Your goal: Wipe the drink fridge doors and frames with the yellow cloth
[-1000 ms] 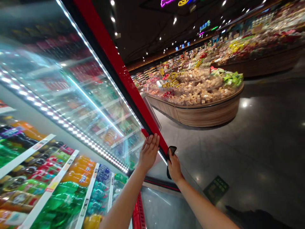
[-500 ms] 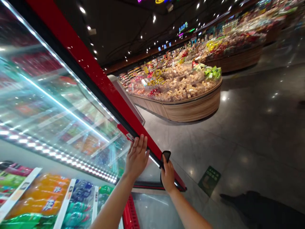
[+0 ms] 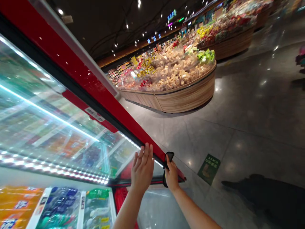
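Observation:
A red-framed glass door of a lit drinks cooler slants across the view, swung away from the shelves. My left hand lies flat against the inner side of its frame, fingers stretched out. Near the frame's lower right end, my right hand has its fingers wrapped round a black handle. Bottles stand in rows at the lower left, orange ones and blue-capped ones among them, split by white dividers. A barcode label is stuck on the door's red inner strip.
Beyond the door a curved wooden display stand holds packaged goods, with another stand behind it. A green floor sign lies on the grey floor, right of the door's end. A dark shadow falls at the lower right.
The view has shifted, and more of the door's inner red strip and label shows. My left hand has moved slightly right along the frame, closer to my right hand, which still grips the handle.

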Tool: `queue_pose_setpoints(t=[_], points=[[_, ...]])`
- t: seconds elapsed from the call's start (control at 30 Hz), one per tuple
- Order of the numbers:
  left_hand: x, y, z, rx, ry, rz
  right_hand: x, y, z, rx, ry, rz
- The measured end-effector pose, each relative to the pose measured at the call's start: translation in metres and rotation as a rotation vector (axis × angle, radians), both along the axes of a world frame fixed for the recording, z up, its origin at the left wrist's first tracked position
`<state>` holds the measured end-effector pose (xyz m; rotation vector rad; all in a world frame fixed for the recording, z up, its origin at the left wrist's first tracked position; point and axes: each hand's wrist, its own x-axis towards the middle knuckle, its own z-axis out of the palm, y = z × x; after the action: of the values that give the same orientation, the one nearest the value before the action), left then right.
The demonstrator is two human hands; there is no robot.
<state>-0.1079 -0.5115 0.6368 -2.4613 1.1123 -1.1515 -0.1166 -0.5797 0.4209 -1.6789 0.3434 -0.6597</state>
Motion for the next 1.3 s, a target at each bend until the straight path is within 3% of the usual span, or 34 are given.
queue_pose_setpoints(t=[0.1, 0.2, 0.27, 0.37, 0.53, 0.63, 0.73, 0.8, 0.87, 0.93, 1.0, 1.1, 1.3], points=[[-0.004, 0.01, -0.044, 0.079, 0.104, -0.093, 0.0, 0.008, 0.011, -0.058, -0.044, -0.011], [-0.002, 0.013, -0.073, 0.126, 0.175, -0.12, -0.003, 0.011, 0.0, -0.101, -0.095, 0.005], [0.001, 0.011, -0.087, 0.119, 0.168, -0.079, -0.008, 0.01, -0.026, -0.09, -0.078, 0.001], [0.002, 0.006, -0.102, 0.099, 0.153, -0.018, -0.015, 0.007, -0.083, -0.039, -0.001, -0.018], [0.002, 0.0, -0.117, 0.079, 0.16, 0.036, -0.02, -0.004, -0.171, 0.006, 0.101, -0.004], [0.003, -0.002, -0.121, 0.079, 0.159, 0.05, -0.02, -0.011, -0.2, 0.018, 0.157, -0.02], [0.004, -0.004, -0.122, 0.079, 0.171, 0.059, -0.018, -0.013, -0.201, 0.014, 0.168, -0.025], [0.005, -0.004, -0.121, 0.083, 0.192, 0.048, -0.016, -0.011, -0.18, 0.003, 0.161, -0.022], [0.004, -0.002, -0.115, 0.093, 0.213, 0.01, -0.013, -0.01, -0.144, -0.013, 0.147, -0.015], [0.004, 0.003, -0.101, 0.119, 0.235, -0.07, -0.008, -0.01, -0.095, -0.032, 0.11, 0.012], [0.004, 0.01, -0.078, 0.146, 0.248, -0.146, -0.003, -0.012, -0.04, -0.055, 0.042, 0.055], [0.007, 0.019, -0.024, 0.131, 0.202, -0.162, 0.005, -0.014, 0.044, -0.119, -0.077, 0.084], [0.02, 0.03, 0.124, 0.037, -0.002, -0.158, 0.03, -0.016, 0.21, -0.321, -0.31, -0.017]])
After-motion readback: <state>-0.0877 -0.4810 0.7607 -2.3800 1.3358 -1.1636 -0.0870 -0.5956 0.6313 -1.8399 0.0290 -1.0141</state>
